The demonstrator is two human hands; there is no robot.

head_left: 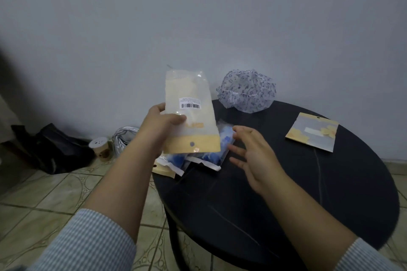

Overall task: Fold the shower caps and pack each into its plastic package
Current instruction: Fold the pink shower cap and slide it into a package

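The right hand hovers with fingers spread over the round black table. Toward the wearer from it the tabletop lies bare, and beyond its fingertips too, up to the loose patterned shower cap at the far edge. Just to its left the way is crowded: blue-filled packages piled on the table, and above them the pale package held upright by the left hand. Out to its right a flat yellow-and-grey package lies well apart.

Home room — patterned floor tiles, round black side table, plain wall.
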